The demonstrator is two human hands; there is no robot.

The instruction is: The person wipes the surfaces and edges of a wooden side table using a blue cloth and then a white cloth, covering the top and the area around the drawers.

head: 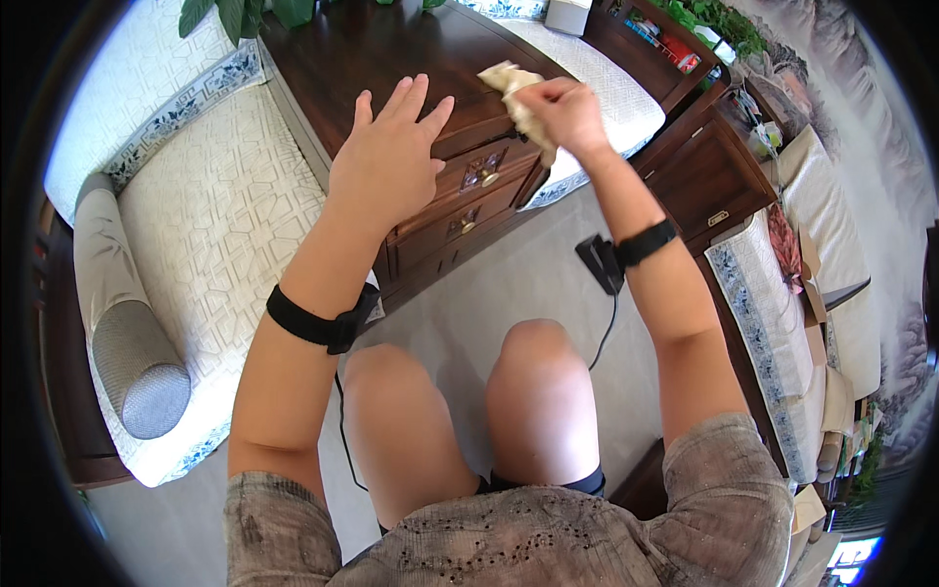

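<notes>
A dark wooden cabinet with brass-knobbed drawers stands before me. My right hand grips a crumpled cream cloth at the cabinet's front right top edge; part of the cloth hangs down past that edge. My left hand is palm down with its fingers spread, over the cabinet's front left part. Nothing is in it, and whether it touches the wood I cannot tell. Below the hands show two drawer fronts with brass knobs.
A cushioned seat with a grey bolster lies left. Another white-covered seat adjoins the cabinet's right side. A dark side cabinet stands farther right. Green leaves overhang the cabinet top. Cables hang from both arm straps.
</notes>
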